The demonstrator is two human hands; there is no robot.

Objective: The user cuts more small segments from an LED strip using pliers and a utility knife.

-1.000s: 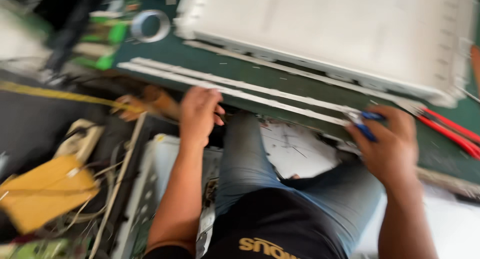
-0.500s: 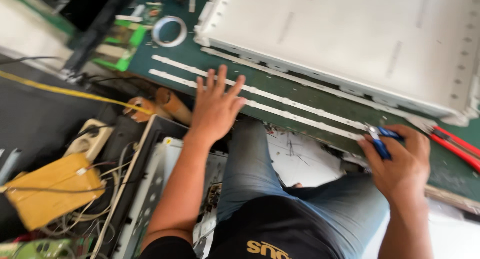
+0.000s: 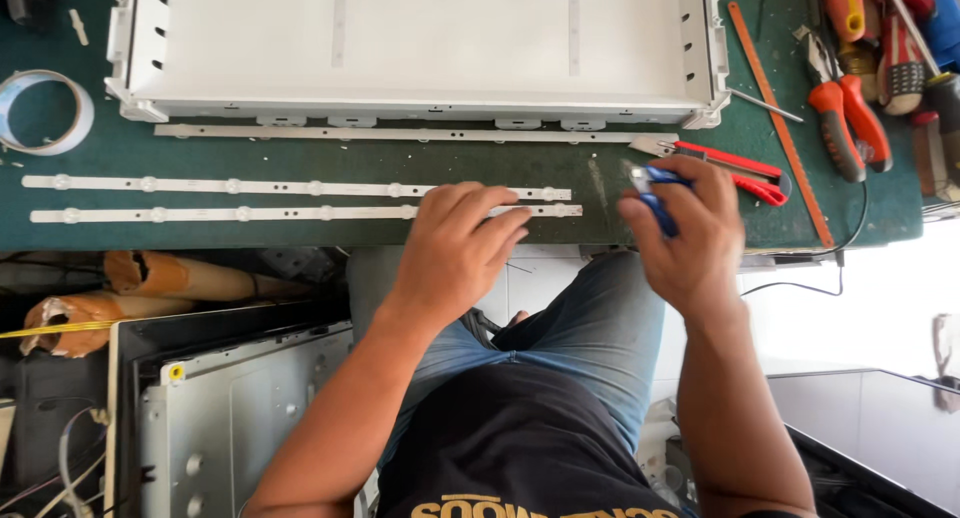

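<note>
Two long white LED strips (image 3: 300,200) lie side by side along the near edge of the green bench mat (image 3: 330,160), each dotted with small round lenses. A third, thinner strip (image 3: 400,134) runs just below the white panel tray (image 3: 420,38). At the far left, a roll of clear tape (image 3: 40,113) sits on the mat.

Left hand (image 3: 455,248): palm down, fingers loose and spread, tips resting on the right ends of the two strips. Grasping nothing.

Right hand (image 3: 690,233): fingers curled tight around a small blue-handled tool (image 3: 655,193), held over the mat just right of the strip ends.

Room: bare mat between strips and tray; the mat's near edge lies close under both hands.

In the way to the right: red-handled cutters (image 3: 735,165) just beyond the right hand, an orange ruler (image 3: 780,128) lying slantwise, then a cluster of red-handled pliers and screwdrivers (image 3: 870,68) at the far corner.
</note>
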